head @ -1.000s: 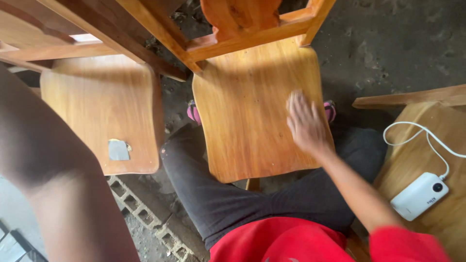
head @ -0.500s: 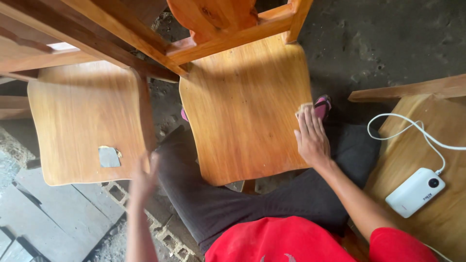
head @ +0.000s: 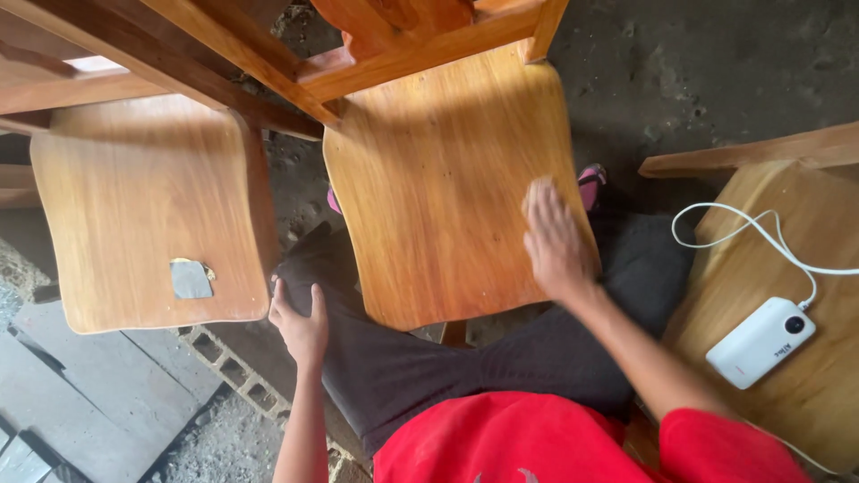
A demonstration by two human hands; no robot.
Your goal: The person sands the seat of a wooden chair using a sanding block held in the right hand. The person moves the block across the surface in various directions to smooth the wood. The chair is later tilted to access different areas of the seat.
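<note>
While the right hand (head: 557, 240) lies flat, fingers together and palm down, on the seat (head: 443, 179) of the middle chair, close to its right edge, it may press something small and pale against the wood, but motion blur keeps me from telling what, or whether it grips anything at all. The left hand (head: 300, 320) rests open on the person's dark trouser leg (head: 403, 367), just below the seat's front left corner, and holds nothing. Judging from the wood alone, the seat looks smooth and evenly orange-brown over most of its face, with a few small dark specks towards the front; how much of it has been rubbed down and how much is left cannot be read from the surface.

A second chair (head: 148, 206) stands just to the left, apart from the first, with a small grey square sheet (head: 191, 279) lying near its front edge. To the right, a third seat (head: 787, 358) carries a white power bank (head: 761, 343) with a white cable (head: 761, 237) looping off it, well clear of the working hand. The chair's back rails (head: 394, 54) cross the top of the view and shade the rear of the seat. A pink sandal (head: 591, 183) shows beyond the right edge, on the rough grey floor (head: 716, 80).
</note>
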